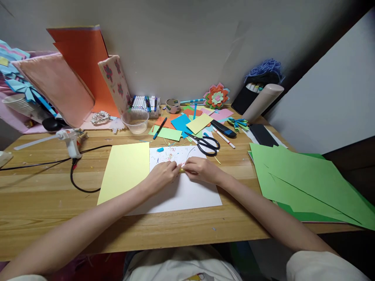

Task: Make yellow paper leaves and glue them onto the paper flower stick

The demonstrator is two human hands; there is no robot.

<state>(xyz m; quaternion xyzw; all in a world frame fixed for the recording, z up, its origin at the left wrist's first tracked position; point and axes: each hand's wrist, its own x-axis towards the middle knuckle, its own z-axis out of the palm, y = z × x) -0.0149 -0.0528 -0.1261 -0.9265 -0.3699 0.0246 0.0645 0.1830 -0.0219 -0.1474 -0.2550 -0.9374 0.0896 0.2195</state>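
Note:
My left hand point(164, 173) and my right hand point(200, 169) meet over a white sheet of paper point(187, 197). Their fingers are closed on a small yellow paper piece point(182, 170), most of which the fingertips hide. Beside the white sheet, partly under my left forearm, lies a pale yellow sheet point(125, 166). Just beyond my right hand rest black-handled scissors point(208, 145). A small blue paper scrap point(160, 150) and coloured marks show on the white sheet's far part.
Coloured paper pieces point(181, 124) and a marker point(159, 128) lie at the back. A hot glue gun point(70, 142) with its cord stands left, near a clear plastic bowl point(135, 121). Green sheets point(304, 179) are stacked right. A paper flower point(216, 96) leans against the wall.

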